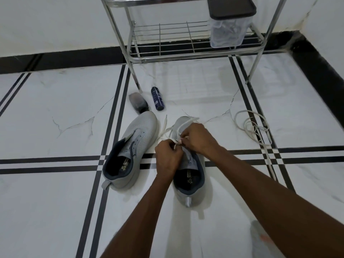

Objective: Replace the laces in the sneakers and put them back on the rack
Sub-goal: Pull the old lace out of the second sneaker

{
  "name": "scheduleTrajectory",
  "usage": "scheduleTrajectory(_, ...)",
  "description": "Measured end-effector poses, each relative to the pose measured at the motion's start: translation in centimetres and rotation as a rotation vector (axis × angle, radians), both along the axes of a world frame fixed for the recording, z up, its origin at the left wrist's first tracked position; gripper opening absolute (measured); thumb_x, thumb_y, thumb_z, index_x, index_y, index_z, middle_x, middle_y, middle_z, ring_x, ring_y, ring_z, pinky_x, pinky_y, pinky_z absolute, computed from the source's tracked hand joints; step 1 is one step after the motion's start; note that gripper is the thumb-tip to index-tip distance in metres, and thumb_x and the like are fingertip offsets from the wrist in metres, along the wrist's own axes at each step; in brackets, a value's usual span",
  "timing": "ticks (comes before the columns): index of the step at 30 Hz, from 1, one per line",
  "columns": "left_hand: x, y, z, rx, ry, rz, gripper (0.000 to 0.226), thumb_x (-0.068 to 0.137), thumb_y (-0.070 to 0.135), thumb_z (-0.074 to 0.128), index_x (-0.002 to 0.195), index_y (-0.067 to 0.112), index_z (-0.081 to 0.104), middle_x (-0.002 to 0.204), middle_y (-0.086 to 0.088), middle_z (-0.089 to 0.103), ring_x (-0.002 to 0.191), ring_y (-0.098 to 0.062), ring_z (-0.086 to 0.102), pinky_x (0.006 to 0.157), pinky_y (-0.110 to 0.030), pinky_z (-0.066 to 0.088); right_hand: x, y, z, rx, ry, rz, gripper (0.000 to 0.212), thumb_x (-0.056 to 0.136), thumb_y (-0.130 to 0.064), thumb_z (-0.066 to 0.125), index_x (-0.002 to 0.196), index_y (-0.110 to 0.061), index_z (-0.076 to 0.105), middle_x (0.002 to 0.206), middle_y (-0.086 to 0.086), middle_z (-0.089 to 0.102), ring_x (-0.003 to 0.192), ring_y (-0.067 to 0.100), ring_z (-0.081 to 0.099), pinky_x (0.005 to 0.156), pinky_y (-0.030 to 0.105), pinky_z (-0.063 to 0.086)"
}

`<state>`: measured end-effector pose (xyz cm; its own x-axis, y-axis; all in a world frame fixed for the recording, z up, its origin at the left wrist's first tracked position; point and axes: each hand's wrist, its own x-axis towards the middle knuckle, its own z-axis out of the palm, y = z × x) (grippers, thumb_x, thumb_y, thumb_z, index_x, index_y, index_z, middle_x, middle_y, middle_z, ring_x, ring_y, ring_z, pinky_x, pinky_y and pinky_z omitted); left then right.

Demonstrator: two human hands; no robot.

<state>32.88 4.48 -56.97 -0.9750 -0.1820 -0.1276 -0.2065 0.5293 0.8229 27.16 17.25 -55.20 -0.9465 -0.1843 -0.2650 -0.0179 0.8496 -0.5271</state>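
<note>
Both hands meet over right sneaker (pixel 189 170): left hand (pixel 167 157) and right hand (pixel 197 138) each pinch white lace (pixel 175 130), hiding its eyelets. Left sneaker (pixel 130 149) unlaced, just beside. Loose lace (pixel 256 131) on floor (pixel 55 108), right. Spray can (pixel 157 98), brush (pixel 138 103) lie ahead near rack (pixel 186 53); lidded container (pixel 229 23) on its shelf.

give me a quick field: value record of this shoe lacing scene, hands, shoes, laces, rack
left hand: left hand pinches the white lace over the right sneaker
right hand: right hand pinches the same lace
right sneaker: right sneaker, grey, on the floor, being laced
left sneaker: left sneaker, grey, no lace, on the floor
spare lace: spare lace loose on the floor to the right
rack: metal rack holds a lidded container, no shoes
</note>
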Motion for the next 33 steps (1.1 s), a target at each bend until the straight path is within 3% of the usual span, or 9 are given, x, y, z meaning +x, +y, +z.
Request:
scheduleTrajectory(3, -0.2, -0.2, -0.2, -0.031, 0.002, 0.012, 0.022, 0.087, 0.016, 0.062, 0.069, 0.004, 0.067, 0.063, -0.007, 0.067, 0.065, -0.025, 0.064, 0.069, -0.045, 0.054, -0.6, -1.0, -0.8, 0.082, -0.082, 0.011, 0.019, 0.09, -0.025, 0.07, 0.098, -0.009, 0.076, 0.091, 0.005, 0.066, 0.091, 0.021, 0.06, 0.069, 0.025, 0.039)
scheduleTrajectory(6, -0.3, -0.2, -0.4, -0.03, 0.007, 0.008, 0.016, 0.086, 0.013, 0.063, 0.076, 0.004, 0.073, 0.069, -0.006, 0.071, 0.07, -0.022, 0.067, 0.072, -0.043, 0.056, -1.0, -1.1, -0.3, 0.161, -0.138, 0.072, 0.026, 0.093, -0.017, 0.064, 0.116, -0.007, 0.071, 0.118, 0.011, 0.067, 0.114, 0.027, 0.061, 0.093, 0.031, 0.048)
scheduleTrajectory(9, -0.3, -0.2, -0.5, -0.026, -0.004, 0.006, 0.015, 0.085, 0.012, 0.063, 0.081, 0.004, 0.075, 0.073, -0.007, 0.073, 0.072, -0.022, 0.068, 0.073, -0.044, 0.056, 0.0, -1.0, 0.5, 0.156, 0.054, 0.093, 0.024, 0.09, -0.006, 0.057, 0.106, -0.01, 0.073, 0.104, 0.011, 0.069, 0.098, 0.031, 0.066, 0.084, 0.037, 0.056)
scheduleTrajectory(12, -0.3, -0.5, -0.6, -0.017, 0.005, 0.005, 0.015, 0.084, 0.01, 0.062, 0.083, 0.004, 0.075, 0.075, -0.008, 0.074, 0.074, -0.023, 0.069, 0.075, -0.044, 0.057, -0.2, -1.0, 0.7, 0.137, 0.018, 0.168, 0.022, 0.087, -0.006, 0.058, 0.102, -0.011, 0.074, 0.099, 0.011, 0.07, 0.093, 0.029, 0.066, 0.081, 0.034, 0.056)
scheduleTrajectory(15, -0.3, -0.3, -0.4, -0.009, 0.01, -0.005, 0.017, 0.087, 0.01, 0.063, 0.091, 0.007, 0.079, 0.084, -0.007, 0.077, 0.082, -0.021, 0.071, 0.08, -0.037, 0.057, -1.0, -0.9, 0.6, 0.16, -0.024, 0.255, 0.008, 0.081, -0.009, 0.068, 0.084, -0.007, 0.075, 0.083, 0.013, 0.07, 0.078, 0.029, 0.067, 0.063, 0.03, 0.048)
scheduleTrajectory(23, -0.2, -0.2, -0.3, -0.011, -0.004, -0.009, 0.017, 0.088, 0.013, 0.061, 0.083, 0.006, 0.076, 0.074, -0.008, 0.074, 0.073, -0.024, 0.069, 0.074, -0.042, 0.058, 0.3, -0.4, -0.5, 0.049, 0.157, 0.068, 0.017, 0.089, -0.005, 0.057, 0.088, -0.01, 0.073, 0.084, 0.004, 0.066, 0.081, 0.023, 0.065, 0.071, 0.03, 0.05)
scheduleTrajectory(26, 0.1, -0.2, -0.2, -0.027, 0.021, -0.014, 0.018, 0.083, 0.01, 0.058, 0.081, 0.0, 0.074, 0.076, -0.014, 0.073, 0.074, -0.029, 0.068, 0.073, -0.047, 0.056, 0.5, 0.9, 0.3, -0.246, 0.233, -0.258, 0.025, 0.084, 0.007, 0.054, 0.078, -0.006, 0.075, 0.075, 0.005, 0.07, 0.069, 0.015, 0.065, 0.065, 0.028, 0.05)
scheduleTrajectory(30, 0.3, -0.4, -0.5, -0.037, 0.027, -0.01, 0.015, 0.083, 0.013, 0.058, 0.073, 0.012, 0.069, 0.082, -0.015, 0.074, 0.079, -0.027, 0.069, 0.077, -0.043, 0.058, -2.6, 8.2, 2.1, -0.499, 0.36, -1.106, 0.024, 0.09, -0.008, 0.055, 0.074, -0.013, 0.072, 0.076, 0.009, 0.072, 0.073, 0.026, 0.072, 0.068, 0.045, 0.062)
scheduleTrajectory(33, 0.3, -0.5, -0.9, -0.024, -0.003, 0.039, 0.021, 0.085, 0.016, 0.06, 0.095, 0.011, 0.079, 0.094, -0.005, 0.077, 0.089, -0.019, 0.07, 0.087, -0.037, 0.058, -4.3, 12.5, 3.2, -0.518, 0.436, -1.216, 0.032, 0.088, -0.012, 0.055, 0.057, -0.023, 0.056, 0.072, 0.005, 0.07, 0.072, 0.027, 0.072, 0.067, 0.05, 0.062)
